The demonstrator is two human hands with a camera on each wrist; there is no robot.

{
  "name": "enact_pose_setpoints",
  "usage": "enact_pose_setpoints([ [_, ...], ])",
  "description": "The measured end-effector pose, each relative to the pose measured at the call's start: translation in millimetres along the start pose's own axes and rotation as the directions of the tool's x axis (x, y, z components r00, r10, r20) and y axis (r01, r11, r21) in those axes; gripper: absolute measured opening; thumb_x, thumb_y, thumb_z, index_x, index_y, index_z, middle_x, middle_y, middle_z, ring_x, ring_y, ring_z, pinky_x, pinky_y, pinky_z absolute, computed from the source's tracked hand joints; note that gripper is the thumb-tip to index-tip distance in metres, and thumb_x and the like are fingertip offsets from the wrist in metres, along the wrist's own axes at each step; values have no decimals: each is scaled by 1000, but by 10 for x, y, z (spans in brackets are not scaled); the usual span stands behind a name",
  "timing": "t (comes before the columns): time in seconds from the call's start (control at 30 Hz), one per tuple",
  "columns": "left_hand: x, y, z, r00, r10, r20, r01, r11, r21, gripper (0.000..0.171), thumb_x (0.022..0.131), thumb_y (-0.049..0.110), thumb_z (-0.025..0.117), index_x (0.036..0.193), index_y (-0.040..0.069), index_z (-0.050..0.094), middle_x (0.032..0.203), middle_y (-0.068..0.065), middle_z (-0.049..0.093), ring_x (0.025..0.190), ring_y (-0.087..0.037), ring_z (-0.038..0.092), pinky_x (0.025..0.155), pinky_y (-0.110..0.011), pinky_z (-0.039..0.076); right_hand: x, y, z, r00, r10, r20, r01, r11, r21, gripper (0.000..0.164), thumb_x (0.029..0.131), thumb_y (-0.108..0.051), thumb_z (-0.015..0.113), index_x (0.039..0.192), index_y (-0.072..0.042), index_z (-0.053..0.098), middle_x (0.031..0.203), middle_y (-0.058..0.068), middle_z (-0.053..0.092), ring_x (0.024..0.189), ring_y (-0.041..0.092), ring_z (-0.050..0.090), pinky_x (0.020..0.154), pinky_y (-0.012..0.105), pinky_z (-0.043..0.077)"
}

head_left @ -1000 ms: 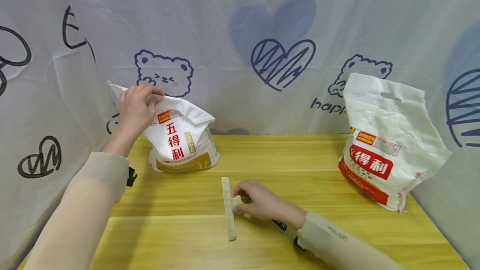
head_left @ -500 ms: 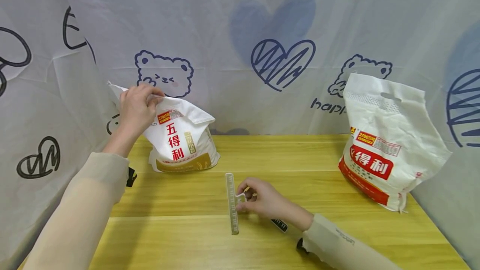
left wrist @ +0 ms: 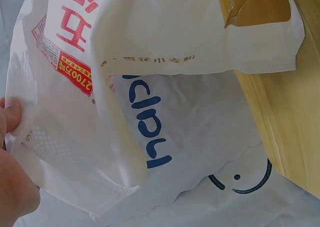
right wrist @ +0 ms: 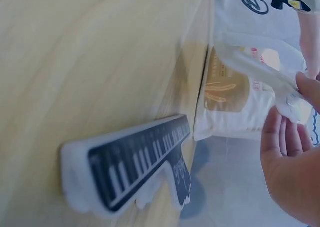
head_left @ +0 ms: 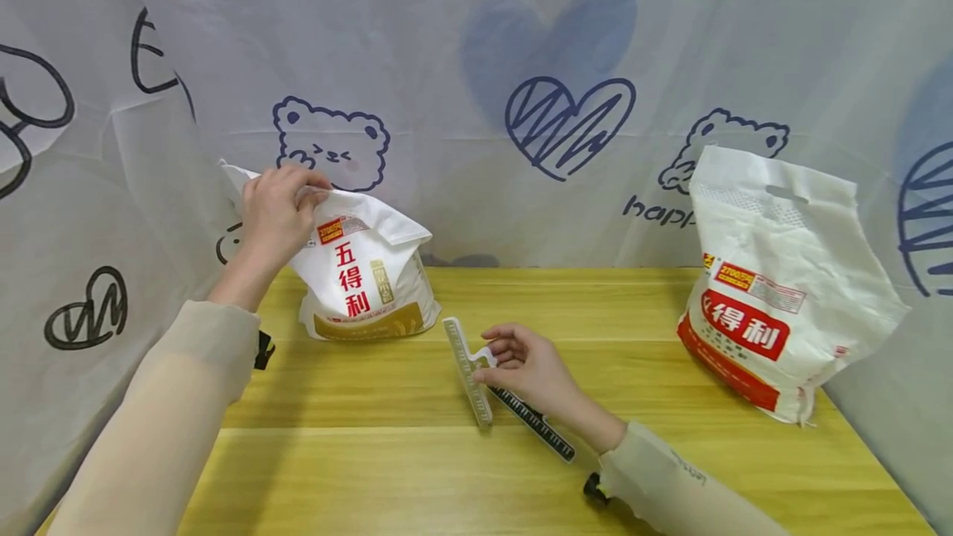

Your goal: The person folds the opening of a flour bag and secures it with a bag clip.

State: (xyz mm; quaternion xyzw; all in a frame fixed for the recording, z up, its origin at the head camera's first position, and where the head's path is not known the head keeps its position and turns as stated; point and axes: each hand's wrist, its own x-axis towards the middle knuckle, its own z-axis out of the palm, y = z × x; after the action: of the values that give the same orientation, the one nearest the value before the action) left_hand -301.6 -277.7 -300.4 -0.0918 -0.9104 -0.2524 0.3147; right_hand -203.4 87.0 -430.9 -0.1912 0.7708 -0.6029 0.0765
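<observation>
My left hand [head_left: 277, 209] grips the folded top of a white flour bag [head_left: 372, 271] with a gold base band, standing at the back left. In the left wrist view its thumb [left wrist: 12, 114] presses the bag's edge. My right hand [head_left: 532, 370] pinches the handle of a white piano-key bag clip [head_left: 469, 375] between thumb and fingers, above the table in front of that bag. The clip tilts, its long bar pointing toward the bag. A black piano-key bag clip [head_left: 538, 427] lies on the table below the right hand, apart from it.
A second flour bag [head_left: 774, 296], white with red print, leans at the right side of the wooden table [head_left: 335, 470]. Patterned cloth [head_left: 447, 189] hangs behind and to the left, close to the left arm.
My right hand has lifted the white bag clip and moved it toward the back, tilting it. More of the black clip shows now. My left hand keeps its grip on the bag.
</observation>
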Motion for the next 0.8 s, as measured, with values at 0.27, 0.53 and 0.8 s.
enact_pose_setpoints([
  [0.27,7,1,-10,1000,6,-7,-6,1000,1,11,102,7,64,109,5,72,117,-16,69,111,-37,54,118,-57,27,101,-64,-24,994,-21,-111,33,994,105,45,85,-5,85,124,6,68,110,14,73,95,19,70,85,25,60],
  [0.53,17,3,-10,1000,12,-8,-12,1000,8,11,102,6,65,109,5,72,117,-17,70,111,-37,54,117,-57,27,270,-191,-16,979,-5,-203,42,983,180,42,86,-5,84,124,6,69,109,13,73,96,17,70,85,27,60],
  [0.8,14,-9,-1,1000,24,-11,-24,1000,5,10,101,5,65,108,5,72,116,-16,70,110,-37,55,116,-58,29,447,-227,5,967,-17,-256,63,983,173,38,87,-9,84,122,0,71,109,10,73,97,18,70,87,26,60],
])
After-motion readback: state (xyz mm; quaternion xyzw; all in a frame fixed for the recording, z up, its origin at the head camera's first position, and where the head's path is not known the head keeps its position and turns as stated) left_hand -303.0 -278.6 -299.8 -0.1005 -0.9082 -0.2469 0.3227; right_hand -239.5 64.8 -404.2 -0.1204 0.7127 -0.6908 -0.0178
